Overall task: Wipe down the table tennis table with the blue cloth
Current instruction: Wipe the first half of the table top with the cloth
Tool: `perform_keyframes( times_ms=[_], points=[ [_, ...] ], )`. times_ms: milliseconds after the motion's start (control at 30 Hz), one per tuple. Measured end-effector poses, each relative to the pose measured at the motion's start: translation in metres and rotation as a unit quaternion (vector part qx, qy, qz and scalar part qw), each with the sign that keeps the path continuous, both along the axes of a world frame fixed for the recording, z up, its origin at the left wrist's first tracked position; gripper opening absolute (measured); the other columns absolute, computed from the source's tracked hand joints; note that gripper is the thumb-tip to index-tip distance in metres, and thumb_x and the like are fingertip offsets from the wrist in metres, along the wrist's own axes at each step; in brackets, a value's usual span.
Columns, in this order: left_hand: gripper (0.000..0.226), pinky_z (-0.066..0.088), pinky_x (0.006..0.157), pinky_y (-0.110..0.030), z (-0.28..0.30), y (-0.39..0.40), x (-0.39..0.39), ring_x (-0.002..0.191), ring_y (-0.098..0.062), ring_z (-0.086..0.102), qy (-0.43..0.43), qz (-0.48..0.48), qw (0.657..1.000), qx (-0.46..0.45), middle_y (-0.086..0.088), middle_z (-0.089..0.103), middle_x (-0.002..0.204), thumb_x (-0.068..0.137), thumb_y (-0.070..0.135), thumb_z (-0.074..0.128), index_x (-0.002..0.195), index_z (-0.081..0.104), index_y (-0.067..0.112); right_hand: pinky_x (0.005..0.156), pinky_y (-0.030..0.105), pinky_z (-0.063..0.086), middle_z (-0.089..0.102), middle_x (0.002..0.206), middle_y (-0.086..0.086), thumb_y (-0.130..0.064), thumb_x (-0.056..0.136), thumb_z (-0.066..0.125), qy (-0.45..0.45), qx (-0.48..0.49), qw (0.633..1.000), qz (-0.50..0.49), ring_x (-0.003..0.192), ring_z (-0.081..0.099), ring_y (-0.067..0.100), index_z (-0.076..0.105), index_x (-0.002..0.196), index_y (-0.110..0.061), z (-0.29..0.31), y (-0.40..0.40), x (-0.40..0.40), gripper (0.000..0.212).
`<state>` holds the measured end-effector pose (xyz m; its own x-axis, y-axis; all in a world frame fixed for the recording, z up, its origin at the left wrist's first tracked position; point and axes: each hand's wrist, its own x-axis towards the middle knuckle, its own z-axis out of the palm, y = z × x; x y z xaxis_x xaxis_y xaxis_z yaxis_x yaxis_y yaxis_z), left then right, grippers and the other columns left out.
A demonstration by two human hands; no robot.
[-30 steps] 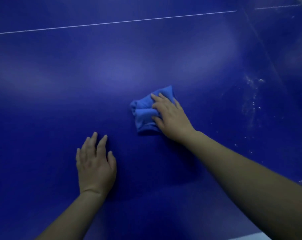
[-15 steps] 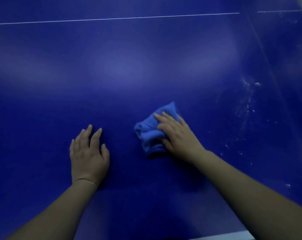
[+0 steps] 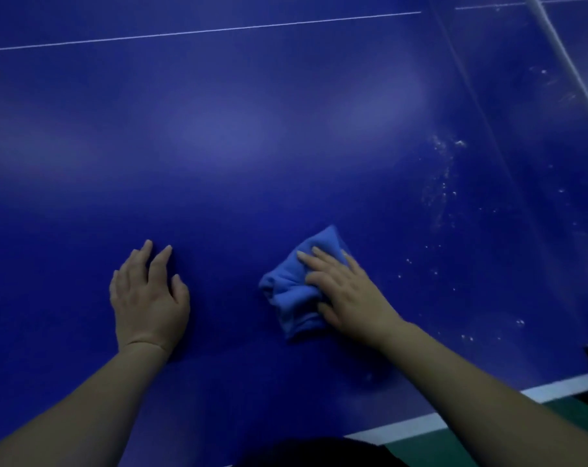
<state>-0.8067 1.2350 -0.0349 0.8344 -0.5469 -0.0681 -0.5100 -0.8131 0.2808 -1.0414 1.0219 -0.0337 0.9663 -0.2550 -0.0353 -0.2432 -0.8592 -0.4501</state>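
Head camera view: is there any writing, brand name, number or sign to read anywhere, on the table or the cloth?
None. The table tennis table shows only plain white lines and pale specks, no letters. The blue cloth under the right hand bears no label, and the left hand covers no print.

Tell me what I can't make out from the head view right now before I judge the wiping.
- Underside of the blue cloth: hidden by its own folds and the right hand, so any dirt picked up is unseen.
- Table surface beneath the left hand: covered by the palm.
- White specks at right: too small and blurred to identify.
- Far table beyond the white line: cut off by the top edge.
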Motion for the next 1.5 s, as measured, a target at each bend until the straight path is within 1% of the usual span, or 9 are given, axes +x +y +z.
perform_keyframes(
  times_ms=[133, 267, 500, 733, 900, 1033, 1200, 1333, 1500],
  points=[
    [0.046, 0.014, 0.119, -0.053, -0.004, 0.002, 0.0, 0.143, -0.029, 0.023, -0.009, -0.004, 1.0, -0.006, -0.008, 0.031, 0.154, 0.095, 0.021, 0.051, 0.14, 0.044, 0.016, 0.108, 0.06, 0.031, 0.042, 0.148, 0.008, -0.008, 0.083, 0.066, 0.012, 0.007, 0.988, -0.153, 0.14, 0.034, 0.029, 0.06, 0.107, -0.007, 0.005, -0.049, -0.032, 0.024],
    [0.047, 0.01, 0.121, -0.049, -0.001, 0.0, 0.0, 0.145, -0.028, 0.02, 0.0, -0.006, 1.0, 0.001, -0.008, 0.028, 0.156, 0.097, 0.023, 0.047, 0.143, 0.042, 0.016, 0.116, 0.052, 0.014, 0.03, 0.156, 0.0, -0.022, 0.094, 0.053, 0.004, 0.019, 0.934, -0.357, 0.146, 0.019, 0.02, 0.055, 0.111, -0.013, 0.007, -0.055, 0.005, 0.019],
    [0.048, 0.013, 0.12, -0.051, 0.012, 0.044, -0.03, 0.144, -0.031, 0.02, 0.018, -0.063, 0.998, 0.0, -0.01, 0.025, 0.157, 0.096, 0.02, 0.053, 0.143, 0.044, 0.012, 0.11, 0.047, 0.026, 0.042, 0.148, 0.008, -0.012, 0.075, 0.068, 0.018, -0.008, 1.0, -0.015, 0.14, 0.035, 0.029, 0.061, 0.105, -0.008, 0.003, 0.053, -0.05, 0.031],
    [0.05, 0.016, 0.118, -0.053, 0.004, 0.11, -0.087, 0.141, -0.035, 0.029, 0.029, -0.087, 0.996, 0.009, -0.014, 0.033, 0.153, 0.093, 0.027, 0.043, 0.14, 0.049, 0.011, 0.109, 0.053, 0.028, 0.032, 0.155, 0.003, -0.02, 0.088, 0.062, 0.065, 0.004, 0.96, -0.273, 0.144, 0.025, 0.024, 0.056, 0.108, -0.011, 0.021, 0.029, -0.077, 0.022],
    [0.053, 0.019, 0.116, -0.055, 0.002, 0.111, -0.086, 0.14, -0.036, 0.03, 0.021, -0.092, 0.995, 0.01, -0.015, 0.036, 0.152, 0.09, 0.029, 0.041, 0.139, 0.05, 0.01, 0.106, 0.048, 0.026, 0.041, 0.148, -0.008, -0.044, 0.093, 0.05, 0.062, 0.009, 0.963, -0.262, 0.136, 0.033, 0.014, 0.06, 0.098, -0.023, 0.026, 0.079, -0.066, 0.024],
    [0.047, 0.016, 0.119, -0.053, -0.002, 0.111, -0.088, 0.142, -0.034, 0.027, 0.009, -0.089, 0.996, 0.014, -0.014, 0.034, 0.153, 0.094, 0.018, 0.055, 0.14, 0.049, 0.012, 0.102, 0.043, 0.029, 0.055, 0.132, -0.011, -0.033, 0.093, 0.051, 0.007, 0.052, 0.952, -0.303, 0.123, 0.048, 0.012, 0.067, 0.101, -0.025, 0.045, 0.071, -0.056, 0.019],
    [0.05, 0.018, 0.117, -0.053, -0.003, 0.114, -0.088, 0.139, -0.035, 0.03, -0.005, -0.088, 0.996, 0.009, -0.015, 0.037, 0.151, 0.091, 0.026, 0.043, 0.139, 0.049, 0.012, 0.116, 0.051, 0.016, 0.051, 0.135, -0.022, -0.029, 0.066, 0.044, 0.091, 0.168, 0.968, -0.164, 0.126, 0.041, 0.001, 0.062, 0.12, -0.034, 0.079, 0.062, -0.054, 0.057],
    [0.053, 0.019, 0.117, -0.053, -0.001, 0.111, -0.089, 0.14, -0.034, 0.029, -0.006, -0.09, 0.996, 0.011, -0.014, 0.037, 0.151, 0.089, 0.029, 0.039, 0.139, 0.049, 0.012, 0.101, 0.029, 0.04, 0.055, 0.121, -0.031, -0.021, 0.069, 0.049, 0.05, 0.244, 0.947, -0.202, 0.115, 0.049, -0.007, 0.065, 0.109, -0.039, 0.078, 0.064, -0.072, 0.047],
    [0.053, 0.021, 0.116, -0.054, -0.001, 0.112, -0.088, 0.139, -0.034, 0.03, -0.01, -0.091, 0.996, 0.01, -0.014, 0.038, 0.15, 0.088, 0.028, 0.04, 0.138, 0.05, 0.013, 0.097, 0.036, 0.041, 0.053, 0.133, -0.004, -0.014, 0.092, 0.056, 0.059, 0.057, 0.96, -0.266, 0.122, 0.046, 0.019, 0.061, 0.124, -0.021, 0.045, 0.051, -0.058, 0.033]
  ],
)
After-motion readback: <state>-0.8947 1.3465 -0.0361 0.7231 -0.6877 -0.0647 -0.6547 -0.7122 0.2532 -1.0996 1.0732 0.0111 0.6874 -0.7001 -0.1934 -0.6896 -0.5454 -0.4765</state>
